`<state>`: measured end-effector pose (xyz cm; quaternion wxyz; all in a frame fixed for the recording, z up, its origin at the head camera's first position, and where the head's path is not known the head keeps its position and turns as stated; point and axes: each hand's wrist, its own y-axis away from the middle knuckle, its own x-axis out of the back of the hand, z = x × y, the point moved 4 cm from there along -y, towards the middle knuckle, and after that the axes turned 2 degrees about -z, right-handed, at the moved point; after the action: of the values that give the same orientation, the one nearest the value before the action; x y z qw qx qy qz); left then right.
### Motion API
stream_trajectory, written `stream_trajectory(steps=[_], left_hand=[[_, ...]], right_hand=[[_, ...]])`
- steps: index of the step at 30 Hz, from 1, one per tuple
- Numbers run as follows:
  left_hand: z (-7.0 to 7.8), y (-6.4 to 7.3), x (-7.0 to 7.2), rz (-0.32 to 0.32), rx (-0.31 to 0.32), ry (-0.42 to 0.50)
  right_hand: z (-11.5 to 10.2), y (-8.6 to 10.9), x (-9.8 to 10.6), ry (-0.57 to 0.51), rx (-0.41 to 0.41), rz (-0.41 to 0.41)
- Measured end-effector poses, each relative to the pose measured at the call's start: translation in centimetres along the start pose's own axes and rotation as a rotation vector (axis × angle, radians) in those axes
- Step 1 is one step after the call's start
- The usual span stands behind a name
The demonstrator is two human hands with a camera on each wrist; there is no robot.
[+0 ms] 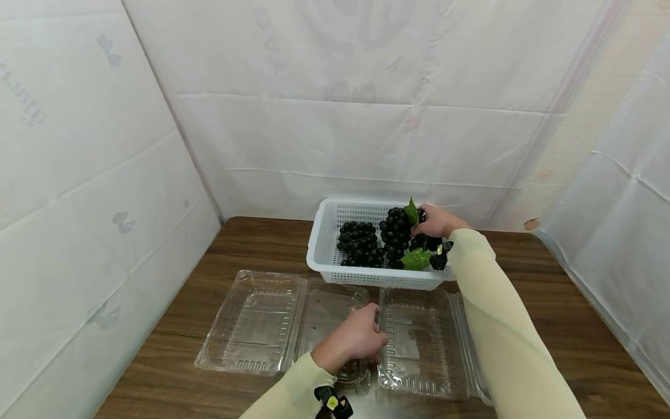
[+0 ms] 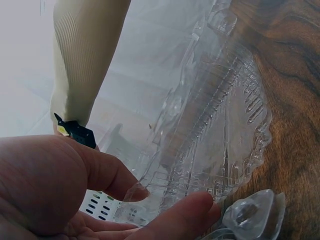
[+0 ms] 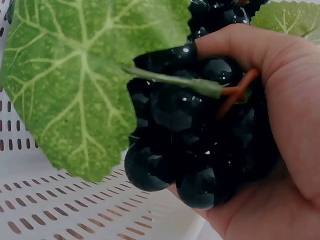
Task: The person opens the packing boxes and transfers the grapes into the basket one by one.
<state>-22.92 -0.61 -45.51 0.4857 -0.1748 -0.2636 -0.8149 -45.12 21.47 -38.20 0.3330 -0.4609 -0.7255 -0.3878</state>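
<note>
My right hand (image 1: 437, 221) grips a bunch of dark grapes (image 3: 190, 115) inside the white plastic basket (image 1: 377, 278). A green leaf (image 3: 75, 90) hangs from the stem of that bunch. Other dark grape bunches (image 1: 360, 241) lie to its left in the basket, and a second leaf (image 1: 416, 259) rests near the front wall. Down in front, my left hand (image 1: 358, 334) pinches the left rim of a clear plastic clamshell box (image 1: 419, 343). In the left wrist view, thumb and finger lie on either side of the box's edge (image 2: 145, 185).
Another opened clear clamshell box (image 1: 256, 320) lies to the left on the brown wooden table (image 1: 183, 343), its other half partly under my left forearm. White sheeting (image 1: 314, 134) hangs behind the basket and along both sides.
</note>
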Motion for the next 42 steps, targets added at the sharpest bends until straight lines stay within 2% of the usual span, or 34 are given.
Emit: stream_trajectory(steps=[9, 19, 27, 42], left_hand=[[-0.1, -0.1, 0.0, -0.010, 0.004, 0.030], [-0.3, -0.3, 0.0, -0.030, 0.023, 0.032], [-0.5, -0.4, -0.1, -0.041, 0.032, 0.031], [-0.2, -0.4, -0.1, -0.031, 0.008, 0.025]], right_hand=[[-0.8, -0.3, -0.7, 0.053, -0.034, -0.017], [-1.0, -1.0, -1.5, 0.065, -0.067, -0.053], [-0.8, -1.5, -2.3, 0.182, -0.058, -0.098], [-0.4, -1.6, -2.7, 0.196, -0.065, -0.107]])
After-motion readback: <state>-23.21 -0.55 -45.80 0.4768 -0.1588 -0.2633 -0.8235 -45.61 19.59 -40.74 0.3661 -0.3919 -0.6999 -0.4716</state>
